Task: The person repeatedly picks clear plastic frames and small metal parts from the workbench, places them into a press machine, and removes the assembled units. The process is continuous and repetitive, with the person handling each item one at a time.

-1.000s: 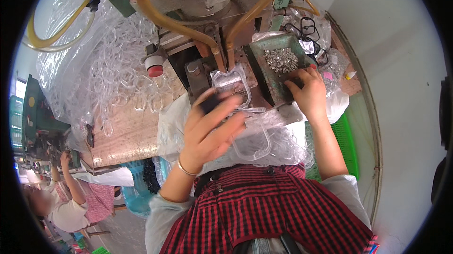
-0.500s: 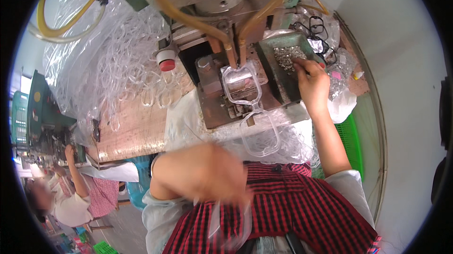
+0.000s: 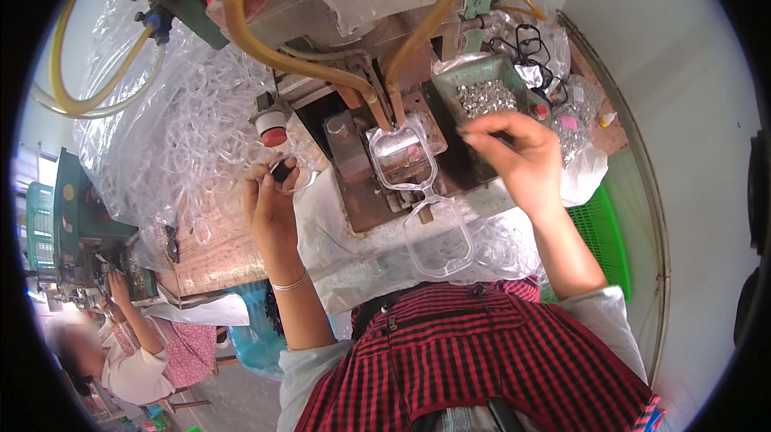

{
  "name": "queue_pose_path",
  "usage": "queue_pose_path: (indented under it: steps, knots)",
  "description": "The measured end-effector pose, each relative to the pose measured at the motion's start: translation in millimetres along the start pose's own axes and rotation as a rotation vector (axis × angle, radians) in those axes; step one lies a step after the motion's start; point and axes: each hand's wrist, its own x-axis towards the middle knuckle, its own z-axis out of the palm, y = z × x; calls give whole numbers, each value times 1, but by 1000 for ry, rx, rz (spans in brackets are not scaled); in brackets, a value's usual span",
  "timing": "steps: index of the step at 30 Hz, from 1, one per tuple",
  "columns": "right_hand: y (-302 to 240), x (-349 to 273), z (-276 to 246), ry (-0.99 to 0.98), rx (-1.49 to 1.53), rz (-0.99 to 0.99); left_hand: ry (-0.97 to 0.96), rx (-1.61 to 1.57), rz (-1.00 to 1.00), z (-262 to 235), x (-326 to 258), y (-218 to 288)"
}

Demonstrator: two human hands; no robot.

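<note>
Pinching hands (image 3: 271, 207) (image 3: 526, 157), almost closed, left on clear frame (image 3: 308, 185).

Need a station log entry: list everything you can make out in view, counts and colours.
Machine: one, grey metal, centre
Hoses: two thick, amber, converging on machine
Push button: one, red, left of machine
Mounted frame: one, clear, upper ring on machine, lower ring past its front edge
Frame pile: uncountable, clear, left on bench
Tray: one, green, right of machine
Small parts: uncountable, silver, in tray
Dark frames: several, black, beyond tray
Basket: one, green, lower right
Co-worker: one, pale top, far left
Left hand: one, bare, at pile's edge, grip unclear
Right hand: one, bare, over tray, fingertips together
</note>
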Motion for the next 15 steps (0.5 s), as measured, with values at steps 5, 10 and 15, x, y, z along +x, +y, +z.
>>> queue_pose_path:
  steps: [5, 10, 15]
  knots:
    - [-4, 31, 63, -28, 209, -50, -91, -65, -155, -10, 6, -13]
    - [2, 27, 69, -35, 410, 22, 5, 27, -52, 25, -15, 13]
    - [-16, 27, 75, -113, 613, 127, -177, 543, 747, 130, -9, 99]
